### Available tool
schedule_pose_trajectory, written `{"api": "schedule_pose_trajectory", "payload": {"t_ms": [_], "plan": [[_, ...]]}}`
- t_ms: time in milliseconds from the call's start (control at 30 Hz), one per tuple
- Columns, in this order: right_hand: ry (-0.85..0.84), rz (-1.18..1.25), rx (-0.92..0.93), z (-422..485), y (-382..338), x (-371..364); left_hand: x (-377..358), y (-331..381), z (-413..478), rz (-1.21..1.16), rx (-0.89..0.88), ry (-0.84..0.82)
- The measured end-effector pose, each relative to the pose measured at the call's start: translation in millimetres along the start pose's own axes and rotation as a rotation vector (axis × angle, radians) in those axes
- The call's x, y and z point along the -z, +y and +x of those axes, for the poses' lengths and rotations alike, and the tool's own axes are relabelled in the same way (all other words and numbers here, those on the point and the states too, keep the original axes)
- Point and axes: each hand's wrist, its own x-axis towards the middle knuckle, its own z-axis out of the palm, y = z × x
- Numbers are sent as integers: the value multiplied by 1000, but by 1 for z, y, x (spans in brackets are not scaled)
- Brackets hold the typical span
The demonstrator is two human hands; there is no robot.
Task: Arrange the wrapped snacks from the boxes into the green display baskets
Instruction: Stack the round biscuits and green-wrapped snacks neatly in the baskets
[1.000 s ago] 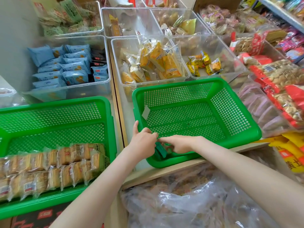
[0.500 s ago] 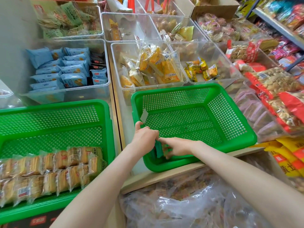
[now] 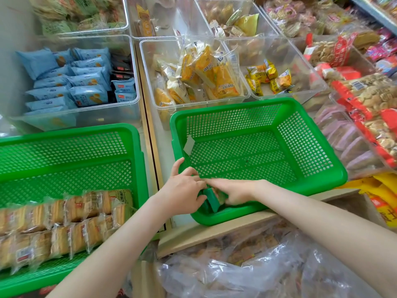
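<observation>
Both hands are working at the near left corner of the right green basket point(image 3: 318, 186): the left hand point(image 3: 182, 193) and the right hand point(image 3: 233, 191) are meeting around a small green-wrapped snack point(image 3: 211, 198) that is standing on edge against the basket's near wall. The fingers of each hand are curling partly closed and touching the packet, though I cannot tell whether they are truly gripping it or only steadying it. Apart from that packet, this basket is looking empty, so filling it is only just beginning. The left green basket point(image 3: 137, 147) is holding rows of wrapped biscuits point(image 3: 64, 222) across its near half, while its far half is sitting bare. A clear plastic bag of snacks point(image 3: 225, 265) is lying near the person, seemingly holding plenty left to arrange.
</observation>
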Motion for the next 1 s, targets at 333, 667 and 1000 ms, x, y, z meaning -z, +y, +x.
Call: {"api": "schedule_pose_trajectory", "payload": {"t_ms": [333,667,1000], "plan": [[48,-102,-59,-11,-10,10,-20,-13,-8,-38,-116,258],[400,-75,-161,-55,-61,16,1,-3,-14,-139,-44,364],[754,-69,-93,-104,-200,-23,53,6,-139,-198,92,515]]}}
